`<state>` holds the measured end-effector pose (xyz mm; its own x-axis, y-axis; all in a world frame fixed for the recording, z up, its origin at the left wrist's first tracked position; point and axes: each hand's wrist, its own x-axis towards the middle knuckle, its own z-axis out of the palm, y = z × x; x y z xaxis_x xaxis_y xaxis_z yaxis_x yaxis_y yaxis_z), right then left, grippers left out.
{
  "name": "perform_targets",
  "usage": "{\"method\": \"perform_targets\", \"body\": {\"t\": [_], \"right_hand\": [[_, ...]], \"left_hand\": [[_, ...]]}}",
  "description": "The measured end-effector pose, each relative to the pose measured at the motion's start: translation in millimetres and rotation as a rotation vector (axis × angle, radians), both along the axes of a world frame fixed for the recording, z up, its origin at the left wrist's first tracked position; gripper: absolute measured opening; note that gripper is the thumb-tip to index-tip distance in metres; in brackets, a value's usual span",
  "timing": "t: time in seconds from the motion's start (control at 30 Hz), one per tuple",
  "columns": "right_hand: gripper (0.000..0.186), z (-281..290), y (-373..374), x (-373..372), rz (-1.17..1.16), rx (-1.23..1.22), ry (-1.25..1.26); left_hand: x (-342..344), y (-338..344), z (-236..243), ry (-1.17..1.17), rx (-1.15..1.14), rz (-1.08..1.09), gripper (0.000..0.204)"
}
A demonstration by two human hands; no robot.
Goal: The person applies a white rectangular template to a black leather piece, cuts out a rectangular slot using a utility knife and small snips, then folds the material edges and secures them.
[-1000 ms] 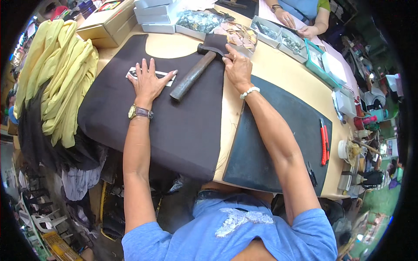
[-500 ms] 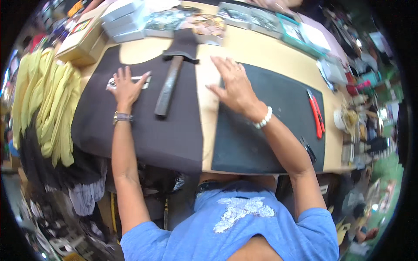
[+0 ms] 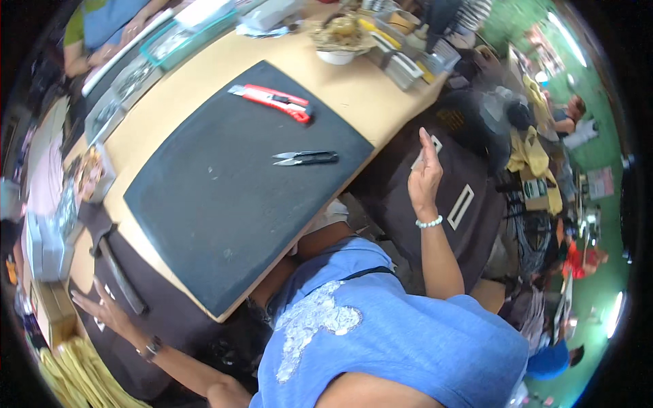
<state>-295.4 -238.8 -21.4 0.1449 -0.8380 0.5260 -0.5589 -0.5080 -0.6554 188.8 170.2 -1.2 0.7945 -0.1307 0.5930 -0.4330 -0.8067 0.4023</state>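
My left hand [image 3: 109, 314] is spread with its fingers apart over the dark fabric piece [image 3: 163, 340] at the left, holding nothing. Beside it lies a hammer [image 3: 122, 275] with a long handle; a small white piece [image 3: 99, 325] shows partly under the hand. At the right, my right hand [image 3: 426, 178] has its fingers stretched out, seen edge-on, over another dark fabric [image 3: 476, 204]. Partly behind its fingers is a white rectangular frame [image 3: 436, 144]; whether they touch is unclear. A second white rectangular frame [image 3: 462, 207] lies close by on that fabric.
On the table, a black mat [image 3: 211, 197] bears a red utility knife [image 3: 272, 100] and thread snips [image 3: 306, 158]. Around it stand a bowl [image 3: 335, 57], a teal tray [image 3: 153, 49], and boxes [image 3: 51, 245]. Yellow cloth [image 3: 85, 377] hangs at lower left. Another person [image 3: 112, 27] sits across the table.
My view has turned right. My right hand has moved from above the mat's left edge to the dark fabric at the right. My left hand remains near the hammer.
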Motion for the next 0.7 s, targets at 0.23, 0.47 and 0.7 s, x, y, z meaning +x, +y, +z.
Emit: {"method": "perform_targets", "body": {"t": [0.23,0.47,0.7], "right_hand": [[0.055,-79,-40,-122,-0.658,0.431,0.552],[0.054,-114,-48,-143,-0.755,0.443,0.704],[0.036,-96,-33,-139,-0.568,0.105,0.397]], "left_hand": [[-137,-97,17,0.181,0.03,-0.445,0.064],[-200,-138,3,0.282,0.172,-0.402,0.062],[-196,-133,0,0.299,0.079,-0.469,0.058]]}}
